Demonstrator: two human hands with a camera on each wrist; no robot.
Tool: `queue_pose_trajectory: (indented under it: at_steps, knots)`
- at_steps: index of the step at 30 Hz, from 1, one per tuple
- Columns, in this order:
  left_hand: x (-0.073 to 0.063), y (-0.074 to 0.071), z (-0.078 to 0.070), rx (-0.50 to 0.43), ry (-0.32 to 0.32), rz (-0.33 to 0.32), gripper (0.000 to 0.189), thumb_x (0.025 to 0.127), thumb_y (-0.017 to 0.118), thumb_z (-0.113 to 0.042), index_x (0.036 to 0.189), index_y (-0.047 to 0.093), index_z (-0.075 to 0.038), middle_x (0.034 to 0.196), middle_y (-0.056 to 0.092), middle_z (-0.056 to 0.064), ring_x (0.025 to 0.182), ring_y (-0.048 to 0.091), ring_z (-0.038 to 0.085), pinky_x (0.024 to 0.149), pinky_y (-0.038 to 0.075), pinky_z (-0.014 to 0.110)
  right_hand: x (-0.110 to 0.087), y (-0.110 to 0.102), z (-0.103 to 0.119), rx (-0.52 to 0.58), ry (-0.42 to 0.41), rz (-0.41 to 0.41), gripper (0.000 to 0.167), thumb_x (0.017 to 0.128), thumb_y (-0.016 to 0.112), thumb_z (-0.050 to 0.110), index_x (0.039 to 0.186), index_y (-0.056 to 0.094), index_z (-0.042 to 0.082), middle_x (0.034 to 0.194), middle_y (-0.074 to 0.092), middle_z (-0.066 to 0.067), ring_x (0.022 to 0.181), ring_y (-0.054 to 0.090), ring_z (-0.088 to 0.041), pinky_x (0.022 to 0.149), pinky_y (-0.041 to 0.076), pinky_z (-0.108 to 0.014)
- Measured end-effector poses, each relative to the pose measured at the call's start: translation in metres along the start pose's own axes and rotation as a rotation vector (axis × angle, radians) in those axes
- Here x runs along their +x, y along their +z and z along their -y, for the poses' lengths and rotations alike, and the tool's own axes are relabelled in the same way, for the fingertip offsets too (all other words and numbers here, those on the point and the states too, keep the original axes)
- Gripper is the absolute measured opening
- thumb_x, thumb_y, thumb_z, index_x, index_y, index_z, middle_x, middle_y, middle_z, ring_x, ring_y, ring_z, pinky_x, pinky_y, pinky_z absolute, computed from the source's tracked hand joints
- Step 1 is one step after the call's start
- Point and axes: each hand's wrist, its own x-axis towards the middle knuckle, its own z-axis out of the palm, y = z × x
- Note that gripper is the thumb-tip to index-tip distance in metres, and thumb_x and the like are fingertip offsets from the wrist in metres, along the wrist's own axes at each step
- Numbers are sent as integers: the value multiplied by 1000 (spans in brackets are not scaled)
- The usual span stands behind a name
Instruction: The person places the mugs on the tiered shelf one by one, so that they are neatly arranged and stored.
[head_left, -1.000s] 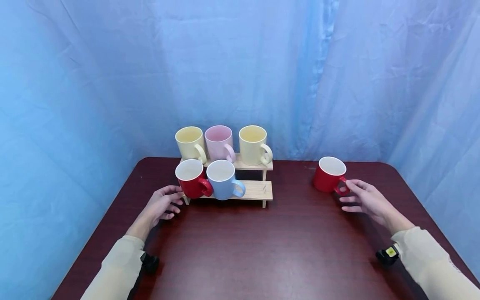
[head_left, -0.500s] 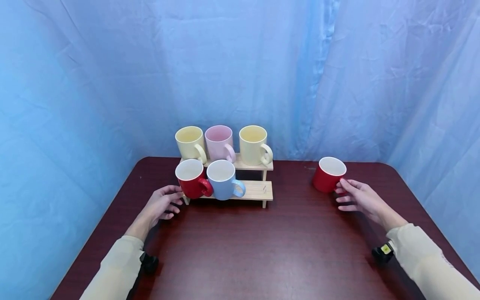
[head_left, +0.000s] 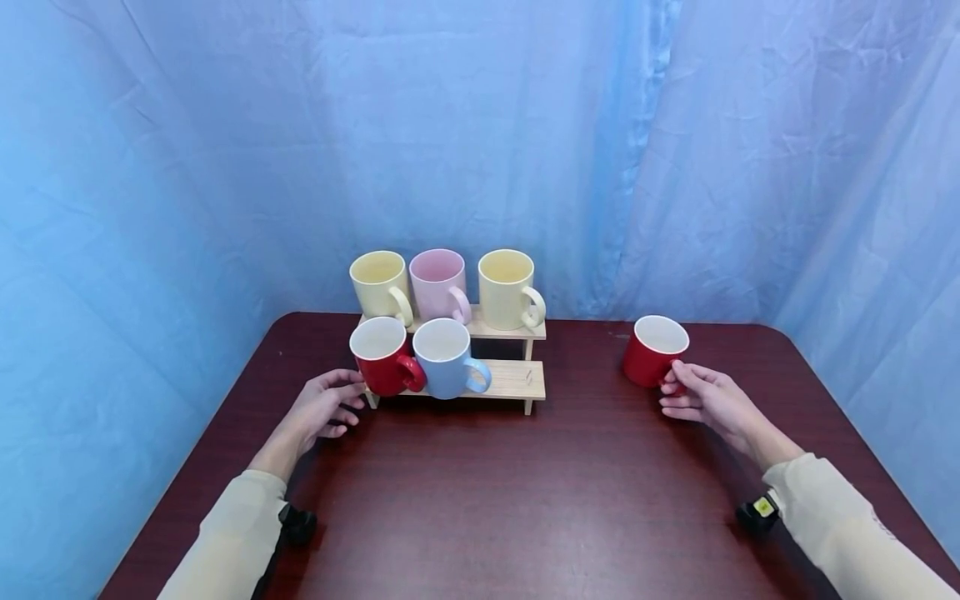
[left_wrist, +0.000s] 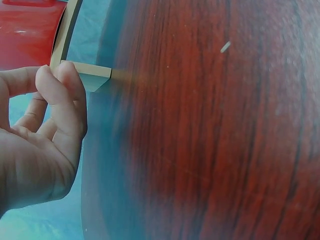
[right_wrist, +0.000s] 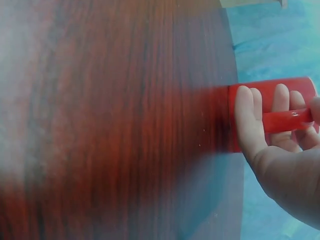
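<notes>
At the right of the head view my right hand [head_left: 702, 403] grips the handle of a red mug [head_left: 647, 360] with a white inside. The mug is upright on the dark red table. In the right wrist view, fingers pass through its handle [right_wrist: 286, 121]. My left hand [head_left: 324, 406] pinches the left end of a two-step wooden rack [head_left: 512, 379] at its lower shelf. Thumb and fingertips meet at the shelf edge [left_wrist: 61, 37] in the left wrist view. Beside them on that shelf stand another red mug [head_left: 381, 372] and a light blue mug [head_left: 441, 373].
On the rack's upper shelf are a yellow mug [head_left: 372, 297], a pink mug [head_left: 433, 297] and a second yellow mug [head_left: 498, 302], handles toward the right. The table [head_left: 525, 500] reaches back to a blue curtain [head_left: 480, 150], which also hangs along both sides.
My right hand has moved leftward and its fingers have closed further round the red mug's handle. That mug has shifted slightly left. My left hand and the rack have stayed put.
</notes>
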Motion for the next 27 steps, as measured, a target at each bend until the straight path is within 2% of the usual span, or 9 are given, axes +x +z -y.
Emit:
queue_pose_trajectory:
  at_steps: [6,10,16,27]
  knots:
    - [0,0,1,0,-6,-5,32,100,62,-25,129,57,-13,92,67,11,62,64,17,52,53,27,-6,9,0,-17,15,-1,28,106,55,32,109,63,5,100,71,-9,91,74,-28,86,58,-41]
    - [0,0,1,4,-11,-7,32,100,62,-26,129,57,-13,91,67,10,62,64,17,52,53,27,-11,17,1,-20,9,39,26,107,54,29,108,62,4,101,71,-11,92,74,-30,86,58,-44]
    - [0,-1,0,6,-2,-8,33,100,62,-26,129,56,-13,92,67,9,63,64,18,52,53,27,-19,37,9,-13,-19,127,20,108,50,22,105,62,6,102,68,-12,95,73,-34,85,57,-48]
    - [1,-1,0,2,-4,-4,33,100,62,-26,129,56,-13,93,67,10,64,64,18,53,53,28,-25,86,34,-4,-93,303,19,109,46,16,106,62,6,102,66,-9,94,73,-30,88,54,-56]
